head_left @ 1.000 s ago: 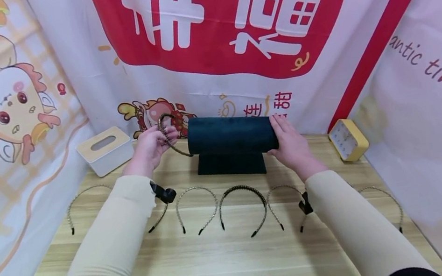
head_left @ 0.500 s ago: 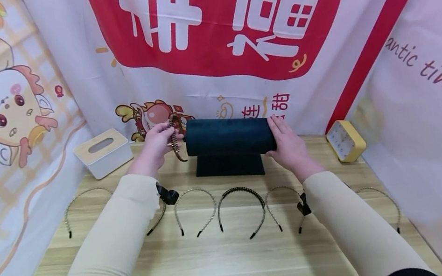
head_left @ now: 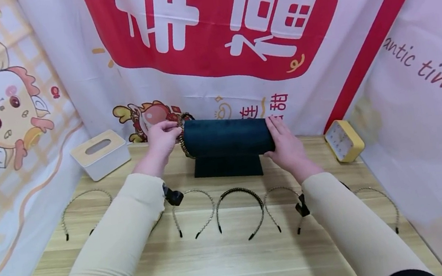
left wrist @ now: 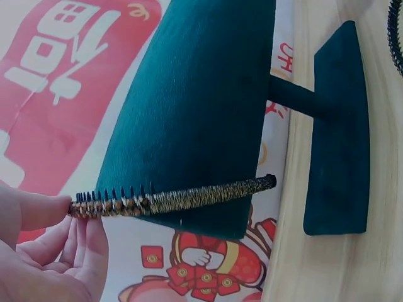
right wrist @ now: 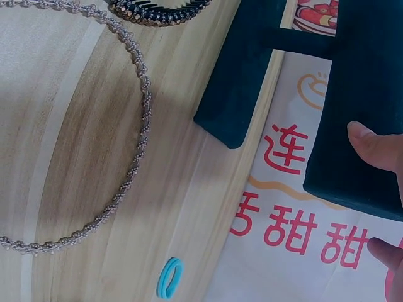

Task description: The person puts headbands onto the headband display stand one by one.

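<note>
Toothed headband [left wrist: 189,199] around velvety cylinder [head_left: 227,136]

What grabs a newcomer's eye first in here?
Probably the red panel with big white characters on the back curtain. Below it stands a dark teal display stand: the left hand pinches a toothed headband at its left end, the right hand grips its right end. A row of headbands lies nearer on the wooden table.

Left hand [head_left: 163,142] pinches beaded headband [head_left: 183,144] at left end of dark stand [head_left: 225,136]; right hand [head_left: 288,147] holds its right end. Other headbands [head_left: 238,190] lie in a row nearer on table [head_left: 231,268]. Tissue box [head_left: 108,163], far left; yellow clock [head_left: 345,140], far right.
</note>
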Available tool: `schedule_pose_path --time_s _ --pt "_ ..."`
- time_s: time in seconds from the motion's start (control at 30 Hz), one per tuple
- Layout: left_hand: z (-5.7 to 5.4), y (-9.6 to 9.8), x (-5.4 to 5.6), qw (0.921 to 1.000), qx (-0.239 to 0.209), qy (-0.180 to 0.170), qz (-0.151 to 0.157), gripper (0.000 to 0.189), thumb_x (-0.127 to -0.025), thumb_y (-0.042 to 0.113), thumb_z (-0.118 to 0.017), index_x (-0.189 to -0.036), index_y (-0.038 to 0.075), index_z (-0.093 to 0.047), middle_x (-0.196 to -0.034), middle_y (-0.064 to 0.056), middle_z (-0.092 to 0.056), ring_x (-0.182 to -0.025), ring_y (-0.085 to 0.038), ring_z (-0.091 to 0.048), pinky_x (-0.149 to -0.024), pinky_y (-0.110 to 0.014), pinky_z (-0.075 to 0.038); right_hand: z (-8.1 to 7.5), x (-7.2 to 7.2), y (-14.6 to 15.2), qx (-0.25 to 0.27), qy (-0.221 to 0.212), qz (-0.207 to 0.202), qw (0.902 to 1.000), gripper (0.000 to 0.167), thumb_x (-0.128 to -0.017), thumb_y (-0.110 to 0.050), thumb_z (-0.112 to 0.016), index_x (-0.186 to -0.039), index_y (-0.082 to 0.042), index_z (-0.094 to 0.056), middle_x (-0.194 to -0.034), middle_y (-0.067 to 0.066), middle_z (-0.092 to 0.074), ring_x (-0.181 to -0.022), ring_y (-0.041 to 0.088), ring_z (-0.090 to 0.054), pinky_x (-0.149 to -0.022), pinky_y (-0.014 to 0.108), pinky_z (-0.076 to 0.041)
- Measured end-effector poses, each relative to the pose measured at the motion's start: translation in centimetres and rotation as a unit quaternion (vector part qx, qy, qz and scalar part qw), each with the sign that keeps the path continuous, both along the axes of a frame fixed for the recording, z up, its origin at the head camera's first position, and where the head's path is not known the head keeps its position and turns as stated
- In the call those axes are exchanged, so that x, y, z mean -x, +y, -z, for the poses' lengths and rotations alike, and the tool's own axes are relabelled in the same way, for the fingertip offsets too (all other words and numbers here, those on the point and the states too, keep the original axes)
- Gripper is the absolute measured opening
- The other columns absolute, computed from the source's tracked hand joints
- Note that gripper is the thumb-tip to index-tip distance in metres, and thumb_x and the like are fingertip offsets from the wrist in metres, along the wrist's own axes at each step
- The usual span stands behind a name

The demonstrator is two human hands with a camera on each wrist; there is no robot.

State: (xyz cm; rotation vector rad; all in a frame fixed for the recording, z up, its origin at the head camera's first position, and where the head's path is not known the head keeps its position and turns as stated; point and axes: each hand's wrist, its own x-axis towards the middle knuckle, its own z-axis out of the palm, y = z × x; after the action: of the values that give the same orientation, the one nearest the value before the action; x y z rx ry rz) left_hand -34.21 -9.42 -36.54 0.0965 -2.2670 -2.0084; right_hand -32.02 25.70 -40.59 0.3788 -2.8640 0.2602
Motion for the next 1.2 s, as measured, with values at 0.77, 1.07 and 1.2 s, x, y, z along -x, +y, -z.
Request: schedule_pose_path --time_s 0.77,1.07,1.2 --pt "0.8 4.4 0.3 0.9683 0.238 0.075 0.015 0.018 -0.093 0.018 -0.07 -0.107 0.007 -0.068 -0.096 -0.007 -0.066 -0.09 -0.023 -0.061 -0.081 -0.038 -0.053 3.1 -1.5 -0.7 0.018 0.167 -0.101 0.9806 0.078 -0.088 -0.003 -0.074 -0.152 0.003 -0.03 -0.156 0.022 -0.029 -0.145 0.036 -0.022 -0.116 0.049 -0.023" --pt "0.4 2.7 0.1 0.9289 0.319 0.16 0.099 0.049 -0.089 0.024 -0.076 -0.134 0.012 -0.062 -0.12 -0.007 -0.057 -0.111 -0.024 -0.056 -0.097 -0.049 -0.044 3.1 -1.1 -0.7 0.021 0.169 -0.091 0.9812 0.083 -0.085 -0.008 -0.079 -0.154 -0.01 -0.034 -0.153 0.018 -0.035 -0.143 0.036 -0.028 -0.114 0.05 -0.028" --pt "0.6 1.8 -0.1 0.8682 0.412 0.227 0.157 0.067 -0.086 0.026 -0.079 -0.146 0.015 -0.05 -0.142 -0.008 -0.047 -0.13 -0.028 -0.044 -0.106 -0.047 -0.04 3.2 -1.1 -0.9 0.007 0.165 -0.08 0.983 0.083 -0.084 -0.007 -0.079 -0.154 -0.007 -0.033 -0.152 0.02 -0.035 -0.141 0.037 -0.029 -0.114 0.049 -0.027"
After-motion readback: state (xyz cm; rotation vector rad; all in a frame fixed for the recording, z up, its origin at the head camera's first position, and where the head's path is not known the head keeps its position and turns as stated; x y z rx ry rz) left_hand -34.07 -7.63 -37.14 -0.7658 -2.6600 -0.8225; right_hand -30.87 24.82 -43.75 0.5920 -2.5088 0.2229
